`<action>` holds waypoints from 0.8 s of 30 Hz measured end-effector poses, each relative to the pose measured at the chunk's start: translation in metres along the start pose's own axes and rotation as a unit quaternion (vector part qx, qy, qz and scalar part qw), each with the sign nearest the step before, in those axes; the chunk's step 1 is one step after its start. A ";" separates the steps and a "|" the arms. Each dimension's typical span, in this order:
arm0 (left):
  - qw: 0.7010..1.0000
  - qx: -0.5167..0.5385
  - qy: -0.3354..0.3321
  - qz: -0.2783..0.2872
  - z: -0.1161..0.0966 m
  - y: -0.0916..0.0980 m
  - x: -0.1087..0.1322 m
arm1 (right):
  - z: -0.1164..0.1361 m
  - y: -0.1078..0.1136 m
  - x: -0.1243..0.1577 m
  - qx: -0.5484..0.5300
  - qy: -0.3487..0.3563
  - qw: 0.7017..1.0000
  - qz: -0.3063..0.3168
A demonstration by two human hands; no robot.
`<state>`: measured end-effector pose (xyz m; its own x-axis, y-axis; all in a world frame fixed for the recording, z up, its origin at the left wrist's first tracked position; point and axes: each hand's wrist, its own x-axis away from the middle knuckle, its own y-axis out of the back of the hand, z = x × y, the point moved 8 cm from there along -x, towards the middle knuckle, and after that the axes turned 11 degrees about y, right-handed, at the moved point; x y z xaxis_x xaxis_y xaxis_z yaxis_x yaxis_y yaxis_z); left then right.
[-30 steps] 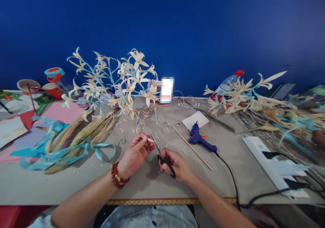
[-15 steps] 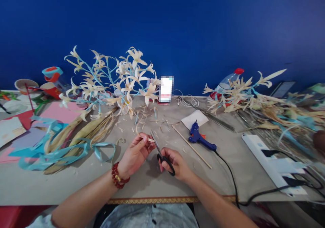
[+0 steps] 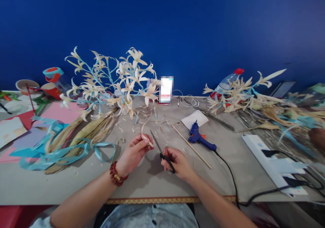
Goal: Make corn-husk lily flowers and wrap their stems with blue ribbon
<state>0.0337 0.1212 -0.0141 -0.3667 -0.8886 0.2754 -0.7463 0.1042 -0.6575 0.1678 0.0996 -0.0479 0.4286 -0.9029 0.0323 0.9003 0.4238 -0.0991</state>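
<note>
Between the fingertips of my left hand is a thin, pale, curved husk strip, one end curling up and the other showing past the fingers. My right hand grips black-handled scissors; their blades look closed and point up and left, just right of the strip and apart from it. Small pale clippings lie on the table beyond my hands. Behind them stands a spray of cream husk flowers on light-blue wrapped stems.
A blue glue gun and a thin stick lie to the right, near a white power strip with cables. Blue ribbon and dried husks lie left. A phone stands by the wall. A person's hand shows far right.
My left hand has turned the strip so its curl stands more upright. The scissors have moved slightly right and down, away from the strip, and their blades look more closed.
</note>
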 end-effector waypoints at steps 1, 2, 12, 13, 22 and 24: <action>1.000 -0.017 0.003 0.004 -0.001 -0.002 0.001 | 0.003 0.002 0.000 -0.005 0.006 1.000 -0.003; 0.999 -0.031 0.008 0.008 -0.001 -0.003 0.001 | 0.006 0.003 0.000 -0.009 0.013 1.000 -0.004; 0.986 -0.151 -0.047 -0.052 -0.012 0.007 0.000 | 0.005 0.015 0.006 0.040 -0.007 0.998 0.049; 0.984 -0.158 -0.053 -0.056 -0.013 0.007 0.000 | 0.005 0.014 0.006 0.046 -0.010 0.997 0.054; 0.982 -0.169 -0.044 -0.070 -0.009 0.008 0.002 | 0.002 0.010 0.002 0.099 0.006 0.994 0.037; 0.984 -0.158 -0.037 -0.074 -0.006 0.009 0.001 | -0.001 0.008 0.002 0.098 0.009 0.994 0.037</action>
<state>0.0227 0.1237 -0.0157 -0.2087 -0.9331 0.2928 -0.9280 0.0944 -0.3605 0.1756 0.1014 -0.0495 0.4951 -0.8687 0.0133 0.8642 0.4940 0.0951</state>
